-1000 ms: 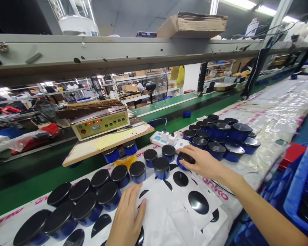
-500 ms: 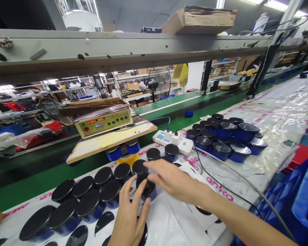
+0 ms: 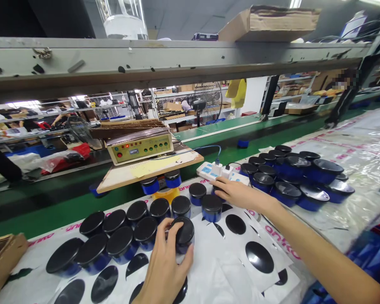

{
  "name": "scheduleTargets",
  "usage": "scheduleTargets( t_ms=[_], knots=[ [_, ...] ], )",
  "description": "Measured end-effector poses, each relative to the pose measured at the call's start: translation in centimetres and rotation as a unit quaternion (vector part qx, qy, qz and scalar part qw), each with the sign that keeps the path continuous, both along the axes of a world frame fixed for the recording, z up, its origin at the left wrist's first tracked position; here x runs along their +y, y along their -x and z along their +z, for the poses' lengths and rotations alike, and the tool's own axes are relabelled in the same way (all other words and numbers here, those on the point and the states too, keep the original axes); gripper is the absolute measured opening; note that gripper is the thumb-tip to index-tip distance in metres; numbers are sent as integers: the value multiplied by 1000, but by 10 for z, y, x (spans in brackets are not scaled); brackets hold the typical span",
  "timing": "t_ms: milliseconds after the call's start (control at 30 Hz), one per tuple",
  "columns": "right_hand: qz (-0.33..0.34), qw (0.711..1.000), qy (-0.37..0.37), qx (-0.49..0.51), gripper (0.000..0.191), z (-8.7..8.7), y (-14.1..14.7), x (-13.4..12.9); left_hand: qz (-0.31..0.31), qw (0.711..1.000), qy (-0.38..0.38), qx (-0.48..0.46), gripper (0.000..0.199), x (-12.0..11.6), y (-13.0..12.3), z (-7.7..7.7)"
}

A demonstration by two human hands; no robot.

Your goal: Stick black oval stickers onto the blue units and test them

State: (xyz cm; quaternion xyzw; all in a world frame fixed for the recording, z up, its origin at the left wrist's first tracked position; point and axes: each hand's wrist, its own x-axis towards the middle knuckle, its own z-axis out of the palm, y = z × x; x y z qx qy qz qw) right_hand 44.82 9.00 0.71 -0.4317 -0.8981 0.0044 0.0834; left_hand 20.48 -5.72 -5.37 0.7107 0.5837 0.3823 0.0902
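My left hand (image 3: 167,257) has its thumb and fingers curled around a round blue container with a glossy black top (image 3: 185,231), which stands on the white sheeting. Farther right, my right hand (image 3: 232,192) reaches over a similar container, mostly hidden under its fingers beside the power strip. Just in front of that hand stands another blue container (image 3: 212,207). Rows of the same black-topped containers (image 3: 122,242) stand to the left of my left hand. White sheets with black discs (image 3: 259,256) lie to the right and below my hands.
A power strip (image 3: 205,170) with plugs and cables lies behind my right hand. More containers (image 3: 286,192) are stacked at the right. A control box (image 3: 141,148) sits on a wooden board (image 3: 152,169). A grey shelf beam (image 3: 164,55) crosses above. At left is a cardboard box (image 3: 11,257).
My right hand has moved away from my left hand, to the right and back, onto another container. My left hand has stayed at its container. The view has shifted slightly.
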Motion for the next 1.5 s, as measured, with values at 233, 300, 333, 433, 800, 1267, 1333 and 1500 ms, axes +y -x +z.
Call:
scheduleTargets(
  t_ms=[233,300,333,433,800,1267,1333,1500],
  knots=[
    [1,1000,12,20,35,-1,2,3,31,989,-95,112,40,-1,-4,2],
    [-5,999,18,40,34,-3,3,4,24,975,-145,168,39,-1,-4,1],
    [-6,998,22,54,34,-3,3,5,23,968,-163,187,40,-1,-4,1],
    [2,992,40,116,32,2,0,5,7,956,-191,221,42,-1,0,2],
    [92,908,57,405,36,20,-21,-32,-49,965,-203,156,36,-5,-2,3],
    [191,883,-390,181,51,29,15,-89,-72,968,-192,147,37,-5,0,2],
    [184,882,-401,168,48,27,15,-92,-71,967,-191,153,38,-4,0,1],
    [190,881,-388,194,54,21,11,-94,-65,965,-196,160,39,-4,0,2]
  ],
)
